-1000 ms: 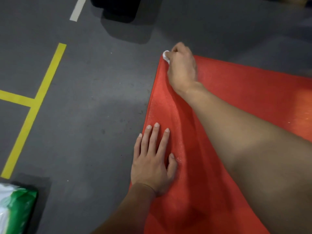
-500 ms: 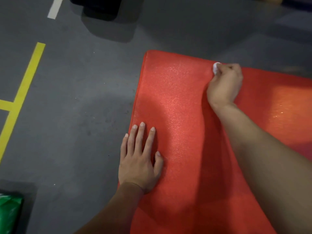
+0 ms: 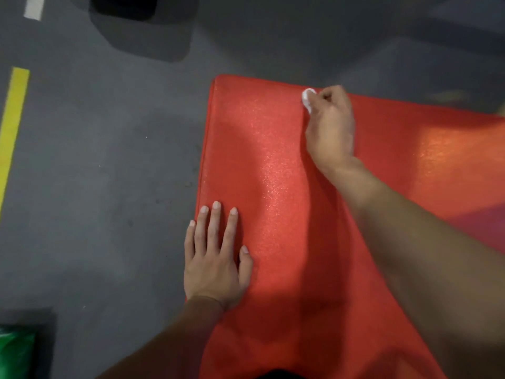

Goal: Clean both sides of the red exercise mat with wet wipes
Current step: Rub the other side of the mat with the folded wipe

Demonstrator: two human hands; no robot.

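Both hands rest on the mat [image 3: 273,173], wipe [image 3: 307,98] at its far edge.

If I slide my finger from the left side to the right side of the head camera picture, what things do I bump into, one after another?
Yellow floor tape line → flat left hand pressing the mat's edge → crumpled white wet wipe → right hand gripping that wipe. The red exercise mat lies under both hands.

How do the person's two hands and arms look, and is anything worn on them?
Both arms are bare as far as the picture shows: no sleeves, gloves, watch or rings appear. The left hand has short, pale fingernails. The right hand shows only its back, so its nails are hidden. Both forearms enter from the bottom edge.
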